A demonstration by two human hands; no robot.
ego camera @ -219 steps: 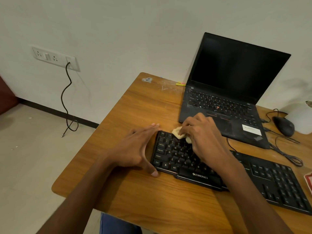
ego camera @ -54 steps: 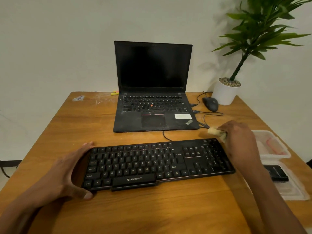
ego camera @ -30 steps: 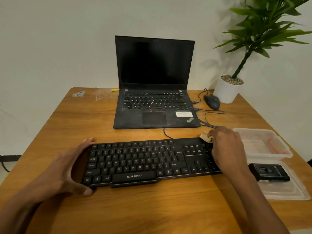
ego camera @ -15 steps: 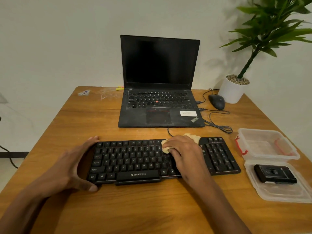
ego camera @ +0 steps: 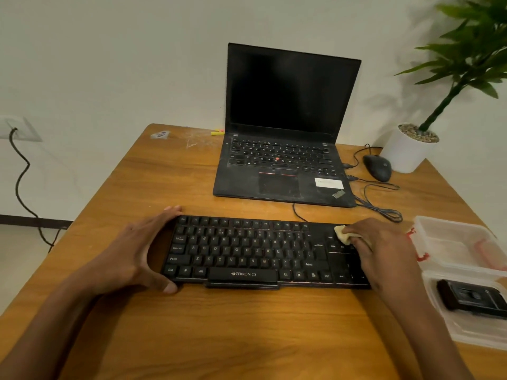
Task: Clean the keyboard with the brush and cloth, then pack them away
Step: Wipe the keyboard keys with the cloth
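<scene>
I'm looking down at the desk [ego camera: 247, 338], wood-grained and wide, carrying everything in play. At the back stands the laptop [ego camera: 282, 149], lid up and screen dark, pushed far enough away that it keeps clear of the wiping. Off to the back right sits the potted plant [ego camera: 411, 149], with a mouse [ego camera: 378, 168] just beside it, cable trailing toward the laptop.

Now the main piece: the keyboard [ego camera: 247, 253] lies square across the front of the desk, close to me, so both arms reach it easily. To its right a clear container [ego camera: 452, 242] waits with its lid [ego camera: 466, 335] lying just in front of it, and on that lid a dark block that I take for the brush [ego camera: 472, 298] (too blurred to be sure), parked within reach for packing away, I'd say.

On to the hands. My left hand [ego camera: 137, 253] is spread wide, fingers at the keyboard's far corner and thumb at the near corner, bracing the left end so the board won't slide under the rubbing. My right hand [ego camera: 381, 250] is curled over the right-hand key block, pinching the pale cloth [ego camera: 343, 233] and pressing it onto the keys there. Only a small wad pokes out past the fingertips; the rest is tucked under the palm.

Wiping in progress, I judge, packing not yet begun.
</scene>
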